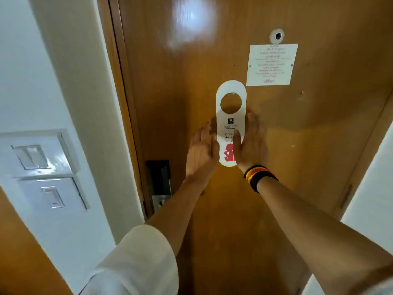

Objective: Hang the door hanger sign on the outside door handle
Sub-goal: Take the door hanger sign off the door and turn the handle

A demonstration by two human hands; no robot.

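Note:
A white door hanger sign [230,122] with a round hole at the top and a red figure near its bottom hangs flat against the wooden door [297,135] from a small hook inside the hole. My right hand [252,143] grips the sign's right edge, thumb across its printed face. My left hand [203,150] touches the sign's left edge with fingers stretched out and apart. A black lock plate [158,177] sits on the door's left edge below my left hand, with a metal part [159,201] under it; my left forearm hides the handle.
A peephole [277,36] and a white notice [271,64] are on the door above the sign. A white switch panel [42,169] is on the wall at left. A hinge [345,196] shows on the door's right edge, next to a white wall.

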